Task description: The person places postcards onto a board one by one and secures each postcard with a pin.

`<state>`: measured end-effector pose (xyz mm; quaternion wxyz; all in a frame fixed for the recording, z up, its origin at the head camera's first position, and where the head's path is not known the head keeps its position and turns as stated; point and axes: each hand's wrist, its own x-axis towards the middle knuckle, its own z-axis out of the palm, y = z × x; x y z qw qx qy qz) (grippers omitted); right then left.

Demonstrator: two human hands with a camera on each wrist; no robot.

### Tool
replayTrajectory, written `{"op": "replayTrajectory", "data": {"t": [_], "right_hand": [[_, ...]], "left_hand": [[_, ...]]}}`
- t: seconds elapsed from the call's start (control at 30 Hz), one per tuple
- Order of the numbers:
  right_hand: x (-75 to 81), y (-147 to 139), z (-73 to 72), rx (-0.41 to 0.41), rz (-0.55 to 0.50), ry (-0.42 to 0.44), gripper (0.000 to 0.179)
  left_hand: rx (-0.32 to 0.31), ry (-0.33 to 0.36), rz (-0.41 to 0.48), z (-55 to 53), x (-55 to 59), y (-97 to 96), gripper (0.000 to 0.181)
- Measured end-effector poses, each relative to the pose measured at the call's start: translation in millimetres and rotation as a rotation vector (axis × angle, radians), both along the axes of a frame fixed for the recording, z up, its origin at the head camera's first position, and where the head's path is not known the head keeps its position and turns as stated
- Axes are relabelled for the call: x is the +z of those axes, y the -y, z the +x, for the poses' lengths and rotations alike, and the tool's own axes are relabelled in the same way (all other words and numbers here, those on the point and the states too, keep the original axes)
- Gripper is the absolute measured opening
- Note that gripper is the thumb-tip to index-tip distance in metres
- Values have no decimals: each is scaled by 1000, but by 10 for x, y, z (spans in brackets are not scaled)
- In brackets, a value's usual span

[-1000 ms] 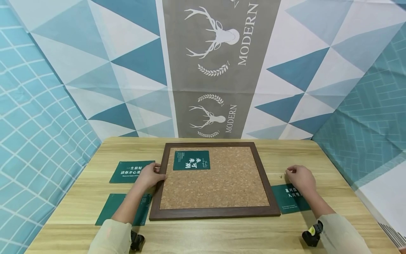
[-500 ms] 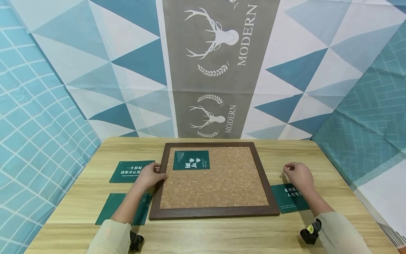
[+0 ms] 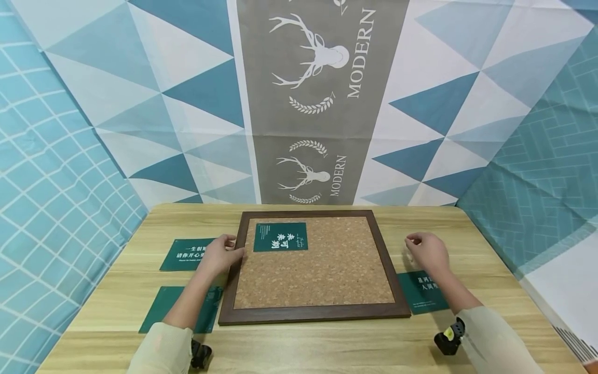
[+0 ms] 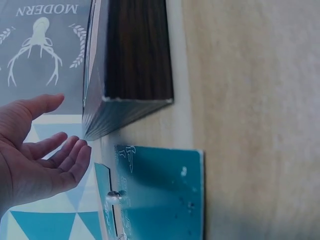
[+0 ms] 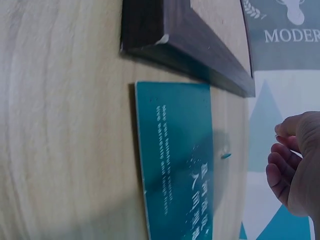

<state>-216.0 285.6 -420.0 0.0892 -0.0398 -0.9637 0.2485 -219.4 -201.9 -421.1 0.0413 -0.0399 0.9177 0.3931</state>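
Observation:
A corkboard [image 3: 317, 275] in a dark brown frame lies on the table, with a green card [image 3: 268, 237] on its upper left part. My left hand [image 3: 219, 255] is at the frame's left side, thumb over its edge; in the left wrist view the fingers are loosely bent with a gap to the frame [image 4: 137, 50]. To the right of the board, my right hand [image 3: 429, 253] is raised over the table, thumb and forefinger pinched together. A tiny pale thing shows at those fingertips in the right wrist view, too small to tell its kind.
Two green cards lie left of the board, an upper card [image 3: 184, 254] and a lower card [image 3: 161, 306]. Another card [image 3: 422, 296] lies by its right side, partly under my forearm. Near that card is a small green-blue object [image 5: 226, 155]. A patterned wall stands behind the table.
My right hand has moved left toward the board and slightly farther back, fingertips still pinched. The left hand stays by the frame, its thumb slightly shifted. The cards have not moved.

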Motion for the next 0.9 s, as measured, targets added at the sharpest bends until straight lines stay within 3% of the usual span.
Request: {"op": "replayTrajectory", "data": {"t": [0.3,0.9], "right_hand": [[36,126,-51,40,5,-65,30],[93,354,-108,74,-7,-53,29]], "left_hand": [[-3,-57,22,-36,41,-61,58],[-16,-148,41,-112,6,-144,50]]}}
